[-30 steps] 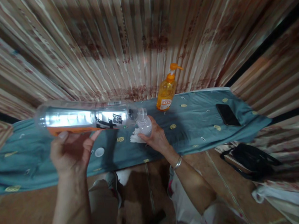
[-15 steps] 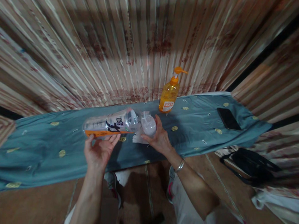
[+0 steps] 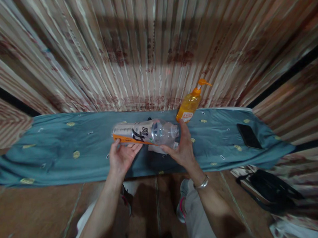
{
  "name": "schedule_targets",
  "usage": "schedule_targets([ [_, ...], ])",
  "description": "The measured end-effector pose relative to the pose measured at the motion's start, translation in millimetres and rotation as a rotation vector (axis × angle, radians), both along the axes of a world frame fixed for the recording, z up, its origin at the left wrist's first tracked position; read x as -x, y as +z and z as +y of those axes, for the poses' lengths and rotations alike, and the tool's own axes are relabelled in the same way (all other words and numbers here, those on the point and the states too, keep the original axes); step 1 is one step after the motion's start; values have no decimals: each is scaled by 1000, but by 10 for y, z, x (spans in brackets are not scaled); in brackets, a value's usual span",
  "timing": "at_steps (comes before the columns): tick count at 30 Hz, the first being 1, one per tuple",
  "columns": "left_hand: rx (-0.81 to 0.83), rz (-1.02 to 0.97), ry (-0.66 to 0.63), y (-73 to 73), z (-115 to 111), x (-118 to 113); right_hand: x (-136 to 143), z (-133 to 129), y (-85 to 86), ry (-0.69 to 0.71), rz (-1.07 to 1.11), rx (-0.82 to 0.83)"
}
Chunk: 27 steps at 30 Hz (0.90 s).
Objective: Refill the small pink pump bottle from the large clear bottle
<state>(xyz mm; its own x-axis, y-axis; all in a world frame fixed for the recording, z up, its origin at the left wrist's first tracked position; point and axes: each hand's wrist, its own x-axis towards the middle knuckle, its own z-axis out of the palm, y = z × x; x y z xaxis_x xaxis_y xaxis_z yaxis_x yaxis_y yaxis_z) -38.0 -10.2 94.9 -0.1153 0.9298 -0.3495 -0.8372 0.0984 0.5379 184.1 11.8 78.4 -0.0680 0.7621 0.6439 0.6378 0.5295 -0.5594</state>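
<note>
A clear plastic bottle [image 3: 133,132] with a silver and orange label lies sideways above the cloth, its neck pointing right. My left hand [image 3: 122,158] cradles it from below near the base, with the thumb against the side and fingers underneath. At the neck end, my right hand [image 3: 182,150] curls around, thumb at the lower shoulder and fingers rising beside the mouth. A small clear piece by that thumb is too blurred to name. Partly hidden beneath the bottle is a white sheet, perhaps tissue [image 3: 157,149]. Just beyond my right fingers stands an orange pump bottle [image 3: 188,106].
A teal patterned cloth [image 3: 68,139] covers the narrow table against a striped curtain [image 3: 130,61]. On its right part lies a black phone [image 3: 249,136]. A black bag [image 3: 273,189] rests below, at right. My shoes and legs are under the front edge.
The plastic bottle and both hands have shifted right, closer to the pump bottle. A rounded clear piece seen earlier in my right hand no longer shows apart from the bottle's neck. The view has shifted slightly.
</note>
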Motion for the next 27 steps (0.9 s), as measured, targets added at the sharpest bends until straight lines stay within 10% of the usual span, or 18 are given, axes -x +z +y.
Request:
schedule_targets([
  [11,40,-112,-117,-129,-16,51,466,-394,515,105,158,28],
  [27,135,-198,-202,-397,68,50,1230,337,680,188,139,142],
])
